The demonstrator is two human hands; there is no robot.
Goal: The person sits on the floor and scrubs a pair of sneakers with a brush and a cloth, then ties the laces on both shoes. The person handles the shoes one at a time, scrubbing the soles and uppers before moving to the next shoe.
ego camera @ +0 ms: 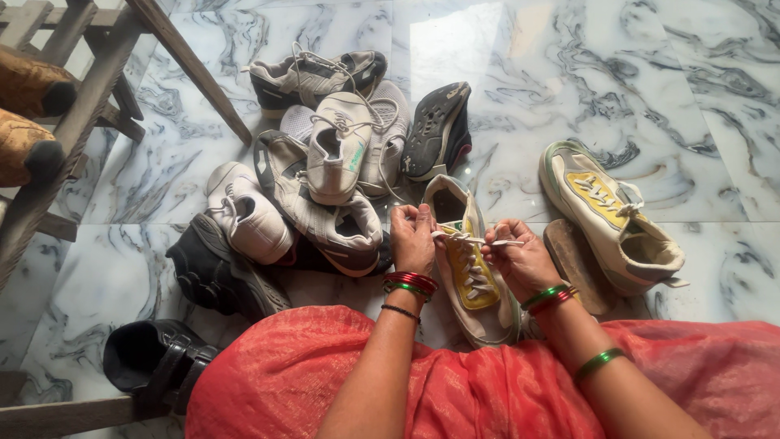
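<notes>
Sat on a marble floor (699,97), red cloth (455,382) over the lap. Left hand (413,240) pinched shut on one end of a white lace (467,238); right hand (520,258) pinched shut on the other end, pulled out taut between them. Lace belonged to a cream shoe with a yellow tongue (470,268), lying on the floor just past the knees, toe toward the lap, opening away.

Could have slipped from the fingers, judging by how little lace showed past each pinch. Could have pulled out of the top eyelets if drawn unevenly, one end running short. Could have tipped the shoe sideways, nothing but the lace tension steadying it. Could have snagged on the bangles (410,283) close under the lace at the wrist.

Matching shoe (609,211) lay to the right, well apart, laces loose. Brown sole (577,264) tucked beside it, upper hidden. Heap of grey and white trainers (333,162) to the left, stacked so that pairs could not be sorted by eye. Black shoes (215,272) partly buried under them. Wooden rack (73,106) cut off at the upper left corner, its brown shoes (28,114) only half shown. Toe of the worked shoe covered by cloth; knot, if any, masked by fingers.
</notes>
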